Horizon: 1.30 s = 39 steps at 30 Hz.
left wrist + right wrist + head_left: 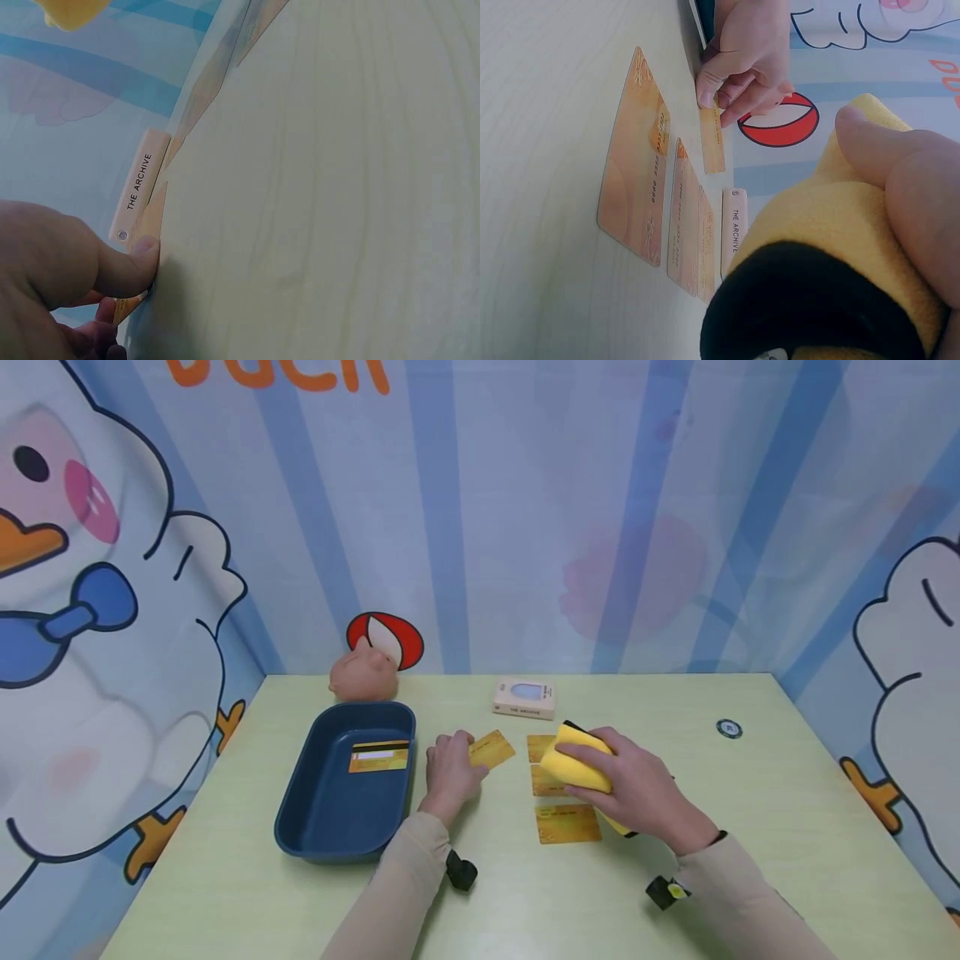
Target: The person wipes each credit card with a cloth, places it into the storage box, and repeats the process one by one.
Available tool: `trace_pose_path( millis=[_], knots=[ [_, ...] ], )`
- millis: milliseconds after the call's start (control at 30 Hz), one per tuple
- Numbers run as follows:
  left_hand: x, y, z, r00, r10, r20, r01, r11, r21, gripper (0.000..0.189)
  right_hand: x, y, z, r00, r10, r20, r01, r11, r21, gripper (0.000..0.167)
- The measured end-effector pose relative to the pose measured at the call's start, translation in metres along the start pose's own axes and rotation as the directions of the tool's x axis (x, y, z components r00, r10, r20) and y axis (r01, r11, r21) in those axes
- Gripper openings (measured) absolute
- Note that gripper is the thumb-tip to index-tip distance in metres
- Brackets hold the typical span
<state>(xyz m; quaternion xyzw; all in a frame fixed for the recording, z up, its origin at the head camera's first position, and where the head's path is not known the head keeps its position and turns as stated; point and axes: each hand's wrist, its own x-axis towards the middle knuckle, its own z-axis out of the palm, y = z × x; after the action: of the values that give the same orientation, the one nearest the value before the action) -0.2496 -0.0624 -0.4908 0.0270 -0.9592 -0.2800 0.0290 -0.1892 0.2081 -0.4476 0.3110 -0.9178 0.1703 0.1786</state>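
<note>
My left hand (452, 772) pinches one end of a gold bank card (492, 748) between thumb and fingers, low over the table. My right hand (637, 777) grips a bunched yellow cloth (577, 764) with black edging. Three more gold cards lie in a column under and beside the cloth: the nearest card (567, 824) shows whole, while the middle card (547, 782) and the far card (539, 748) are partly covered by it. Another card (378, 756), its magnetic stripe up, lies inside the dark blue tray (347, 852) left of my left hand.
A pink pig figure (364, 674) stands behind the tray. At the table's back edge lies a small pale box (524, 699) marked "THE ARCHIVE". Off to the right is a round chip (729, 728). A printed curtain (510, 510) hangs behind the table.
</note>
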Motion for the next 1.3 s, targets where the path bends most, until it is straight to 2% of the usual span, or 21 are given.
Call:
trace_pose_path(
  millis=[200, 400, 700, 1000, 1167, 1300],
  knots=[
    [-0.003, 0.002, 0.002, 0.999, -0.029, -0.034, 0.029, 0.999, 0.014, 0.05, 0.0, 0.0, 0.0, 1.0, -0.011, -0.006, 0.011, 1.0, 0.005, 0.057],
    [-0.006, 0.003, 0.005, 0.996, -0.073, -0.046, 0.072, 0.997, -0.017, 0.05, 0.0, 0.001, -0.002, 1.0, -0.003, -0.005, 0.003, 1.0, 0.0, 0.056],
    [-0.011, 0.002, 0.005, 0.999, -0.026, -0.046, 0.025, 0.999, -0.024, 0.053, -0.002, 0.001, -0.003, 1.0, 0.005, -0.013, -0.005, 1.0, -0.005, 0.058],
    [-0.011, -0.002, 0.001, 0.999, 0.016, -0.033, -0.02, 0.99, -0.139, 0.053, -0.001, 0.0, -0.003, 1.0, 0.008, -0.01, -0.008, 1.0, 0.0, 0.057],
    [-0.012, -0.004, -0.003, 0.997, 0.07, -0.032, -0.076, 0.963, -0.258, 0.053, 0.0, -0.001, -0.003, 1.0, 0.003, -0.013, -0.003, 1.0, 0.006, 0.057],
    [-0.014, -0.001, -0.008, 0.997, 0.081, 0.0, -0.076, 0.937, -0.341, 0.056, 0.001, -0.002, -0.004, 1.0, -0.005, -0.018, 0.005, 1.0, 0.006, 0.058]
  ],
)
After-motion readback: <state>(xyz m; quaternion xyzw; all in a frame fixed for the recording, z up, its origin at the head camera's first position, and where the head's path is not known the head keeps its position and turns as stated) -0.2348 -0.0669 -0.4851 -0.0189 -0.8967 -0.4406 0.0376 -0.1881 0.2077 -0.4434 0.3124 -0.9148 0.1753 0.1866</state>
